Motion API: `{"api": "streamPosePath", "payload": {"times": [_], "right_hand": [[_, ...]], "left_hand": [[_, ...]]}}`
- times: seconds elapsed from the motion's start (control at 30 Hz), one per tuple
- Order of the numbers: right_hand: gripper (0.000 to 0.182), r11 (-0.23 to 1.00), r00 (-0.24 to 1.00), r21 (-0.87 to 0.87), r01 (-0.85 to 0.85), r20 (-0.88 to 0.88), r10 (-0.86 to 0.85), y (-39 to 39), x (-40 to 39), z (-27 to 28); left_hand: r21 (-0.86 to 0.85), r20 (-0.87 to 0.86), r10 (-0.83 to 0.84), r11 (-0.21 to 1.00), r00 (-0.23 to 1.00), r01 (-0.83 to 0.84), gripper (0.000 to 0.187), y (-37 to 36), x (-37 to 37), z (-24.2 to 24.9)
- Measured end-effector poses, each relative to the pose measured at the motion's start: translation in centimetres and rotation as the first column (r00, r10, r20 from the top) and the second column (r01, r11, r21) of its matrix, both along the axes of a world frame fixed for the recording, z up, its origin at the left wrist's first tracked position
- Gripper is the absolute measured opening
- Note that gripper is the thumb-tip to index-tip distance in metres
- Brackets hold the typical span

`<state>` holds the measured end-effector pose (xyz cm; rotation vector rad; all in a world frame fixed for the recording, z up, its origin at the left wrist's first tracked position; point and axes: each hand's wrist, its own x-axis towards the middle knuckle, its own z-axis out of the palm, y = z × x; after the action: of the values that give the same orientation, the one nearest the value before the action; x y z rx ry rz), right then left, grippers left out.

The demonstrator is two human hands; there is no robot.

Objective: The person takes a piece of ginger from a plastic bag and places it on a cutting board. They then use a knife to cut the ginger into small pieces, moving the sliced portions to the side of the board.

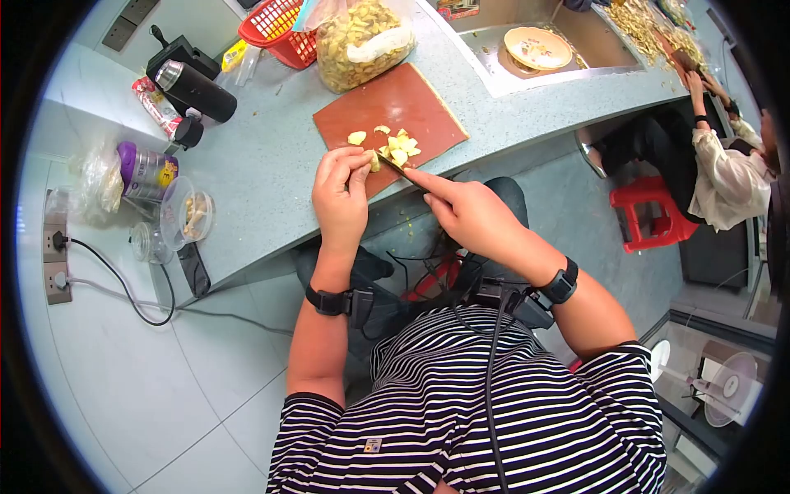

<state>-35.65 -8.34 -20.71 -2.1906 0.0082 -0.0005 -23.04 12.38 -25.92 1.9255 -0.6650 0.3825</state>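
Observation:
Near the counter's front edge lies a reddish-brown cutting board [354, 115]. My left hand [340, 193] is closed, its fingertips pinching a pale yellow food piece [375, 163] over the board's lower part. A knife [395, 165] with a dark blade is gripped in my right hand [473, 210], its blade touching or very close to that piece. Just beyond the blade sits a small heap of cut pale yellow pieces [401, 148], with a few loose ones [356, 137] to its left. The knife's handle is mostly hidden in my fist.
Behind the board stand a clear bag of yellowish chunks [362, 49] and a red basket [276, 31]. A black flask [197, 90], purple can [148, 171] and plastic tub [196, 216] are at left. A sink [485, 49] holds a bowl [537, 48]. Another person [728, 177] works at right.

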Motion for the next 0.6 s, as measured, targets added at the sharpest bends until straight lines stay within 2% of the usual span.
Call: {"api": "streamPosePath", "payload": {"times": [0.1, 0.17, 0.23, 0.33, 0.37, 0.43, 0.6], "right_hand": [[0.049, 1.0, 1.0, -0.001, -0.001, 0.018, 0.001, 0.0, 0.3, -0.4], [0.049, 1.0, 0.999, 0.005, 0.001, 0.046, -0.001, 0.5, 1.1, -1.5], [0.05, 0.994, 0.982, 0.099, 0.042, 0.177, -0.059, 1.1, 2.1, -2.9], [0.051, 0.986, 0.978, 0.162, 0.043, 0.195, -0.074, 1.8, 1.8, -3.2], [0.051, 0.986, 0.978, 0.162, 0.041, 0.194, -0.072, 1.5, 1.4, -2.9], [0.052, 0.988, 0.996, 0.148, 0.055, -0.08, -0.043, 0.8, 0.4, 0.1], [0.055, 0.992, 0.999, 0.125, 0.013, 0.047, -0.019, 0.1, -1.1, 0.1]], "left_hand": [[0.011, -0.016, -0.006, 1.0, 1.0, 0.006, 0.01, -0.1, 0.0, 0.2], [-0.039, -0.06, -0.012, 0.999, 0.998, 0.01, 0.01, -0.2, -0.2, 0.5], [-0.029, -0.056, -0.014, 1.0, 0.998, 0.012, 0.011, -0.1, -0.2, 0.3], [-0.01, -0.048, -0.01, 1.0, 0.999, 0.01, 0.012, 0.0, -0.1, 0.0], [-0.004, -0.042, -0.009, 1.0, 0.999, 0.009, 0.012, -0.1, -0.1, -0.1], [-0.002, -0.035, -0.008, 1.0, 0.999, 0.008, 0.012, -0.1, -0.1, -0.1], [0.036, 0.04, -0.006, 0.999, 0.999, 0.004, 0.011, -0.2, 0.0, -0.1]]}}
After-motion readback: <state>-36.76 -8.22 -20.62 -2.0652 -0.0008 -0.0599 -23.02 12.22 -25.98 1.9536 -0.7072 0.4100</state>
